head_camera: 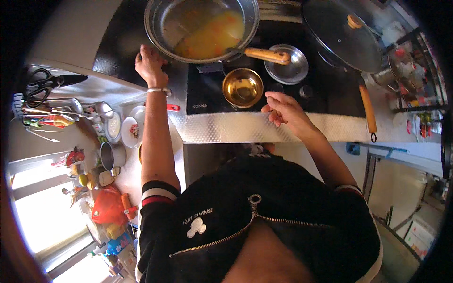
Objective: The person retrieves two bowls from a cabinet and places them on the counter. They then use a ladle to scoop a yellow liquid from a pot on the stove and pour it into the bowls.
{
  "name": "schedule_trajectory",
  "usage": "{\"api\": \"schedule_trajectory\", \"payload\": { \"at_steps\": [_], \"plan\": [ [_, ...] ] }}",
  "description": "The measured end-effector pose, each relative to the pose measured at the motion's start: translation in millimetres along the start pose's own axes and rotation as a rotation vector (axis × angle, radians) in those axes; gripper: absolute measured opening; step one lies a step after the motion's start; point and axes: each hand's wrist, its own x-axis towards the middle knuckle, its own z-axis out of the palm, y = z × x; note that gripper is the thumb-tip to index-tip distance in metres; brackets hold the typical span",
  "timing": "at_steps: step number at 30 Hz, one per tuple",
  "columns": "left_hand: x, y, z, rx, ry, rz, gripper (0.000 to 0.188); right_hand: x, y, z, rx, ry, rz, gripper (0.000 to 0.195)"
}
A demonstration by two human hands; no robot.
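Before me a deep pan [208, 32] holds yellowish broth with orange bits. Its wooden handle [267, 55] points right, over stacked steel bowls [288, 70]. Beside the pan's lower left rim is my left hand [152, 69]; its fingers are partly hidden, and whether it grips anything is unclear. A gold-coloured metal bowl [243, 87] rests near the front of the black glass cooktop [208, 100]. Just right of this bowl, my right hand [286, 113] hovers with nothing visible in it, thumb and fingers apart and slightly curled.
A second pan with a glass lid [343, 40] stands at the right, its wooden handle [368, 109] jutting over the front edge. Scissors [42, 86] and ladles [102, 109] hang left. Plates [130, 131] and a pot [112, 156] occupy the left counter; a rack [421, 74] stands far right.
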Motion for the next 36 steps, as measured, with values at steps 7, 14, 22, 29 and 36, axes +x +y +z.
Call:
{"api": "schedule_trajectory", "payload": {
  "at_steps": [7, 14, 22, 29, 36],
  "plan": [
    [5, -6, -2, -0.053, -0.002, 0.001, 0.023, 22, 0, -37, -0.507, 0.704, -0.277, 0.044],
    [3, -4, 2, -0.033, 0.008, 0.04, 0.023, 81, 4, -140, -1.177, 0.891, -0.062, 0.052],
    [5, -6, -4, -0.051, 0.0, 0.052, 0.024, 93, -7, -128, -1.264, 0.723, 0.02, 0.046],
    [0, -4, -1, -0.041, 0.005, 0.013, 0.023, 81, -19, -107, -1.387, 0.868, 0.067, 0.056],
    [2, -4, 0, -0.037, 0.0, 0.0, 0.023, 57, -41, -19, -0.646, 0.175, -0.661, 0.071]
  ]
}}
